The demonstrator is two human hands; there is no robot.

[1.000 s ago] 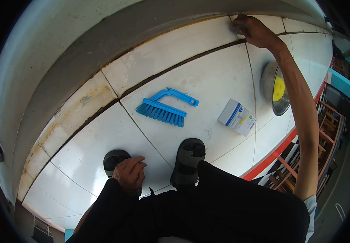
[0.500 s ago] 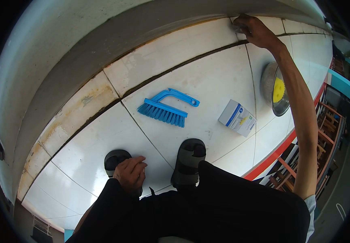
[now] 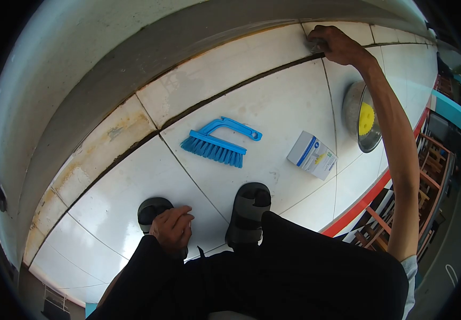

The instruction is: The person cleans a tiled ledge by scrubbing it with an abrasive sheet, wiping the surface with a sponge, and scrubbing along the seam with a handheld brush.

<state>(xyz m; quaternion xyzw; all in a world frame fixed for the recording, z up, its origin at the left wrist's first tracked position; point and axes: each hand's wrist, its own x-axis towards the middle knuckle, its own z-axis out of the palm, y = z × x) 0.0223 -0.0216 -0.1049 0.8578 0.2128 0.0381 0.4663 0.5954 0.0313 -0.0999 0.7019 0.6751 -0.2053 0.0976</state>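
Note:
My right hand (image 3: pixel 339 44) reaches to the lower edge of the wall, its fingers curled round a grey, shiny scouring pad (image 3: pixel 315 47). The pad is pressed against the white tile strip at the wall's foot; my fingers partly hide it. Over my knee and one sandal hangs my left hand (image 3: pixel 173 226), fingers loosely bent and apart, with nothing seen in it. A blue scrubbing brush (image 3: pixel 219 143) lies on the tiles between my feet and the wall. Right of it is a white and blue box (image 3: pixel 313 154).
A metal bowl (image 3: pixel 354 109) with a yellow sponge (image 3: pixel 366 118) in it stands beside my right forearm. My sandals (image 3: pixel 248 213) rest on the white floor tiles (image 3: pixel 278 106). A red-edged step (image 3: pixel 358 208) drops off at the right, with wooden furniture (image 3: pixel 430 176) beyond.
My right hand and the scouring pad have shifted slightly downward along the tile strip, away from the wall. My left hand, the brush, the box and the bowl stay in place.

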